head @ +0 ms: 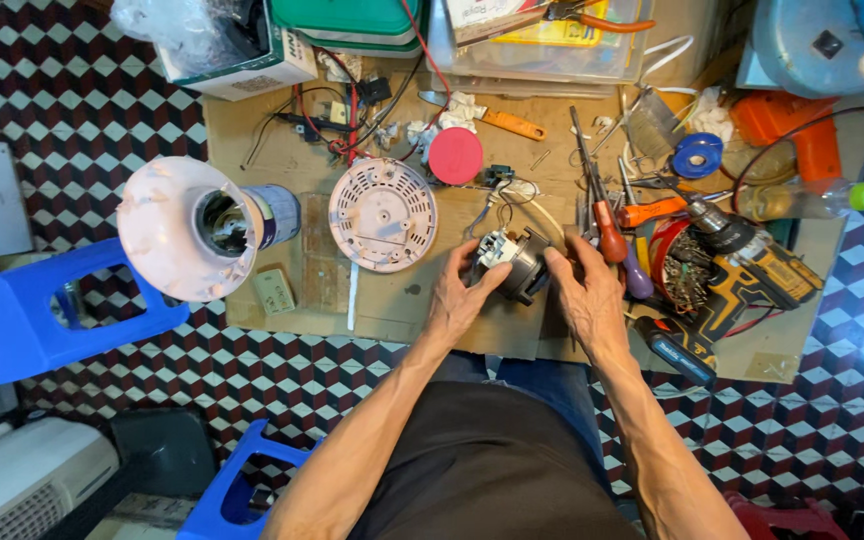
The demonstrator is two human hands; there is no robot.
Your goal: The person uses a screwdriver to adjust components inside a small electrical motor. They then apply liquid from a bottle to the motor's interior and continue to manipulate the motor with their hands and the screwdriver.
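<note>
Both hands (457,295) (584,290) hold grey motor (522,262) below white carton (252,65)

- Left hand (459,290): forearm stretched forward from the near edge, fingers curled inward, thumb pointing right.
- Right hand (584,292): just to the right, palm down, fingers bent, forearm angling in from near right.

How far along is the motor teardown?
Done: the white appliance housing stands hollow and the round vented base cover lies loose on the cardboard. In hand: left hand and right hand both grip the small motor, wires attached. Left: motor not back in the housing, cover off.
</note>
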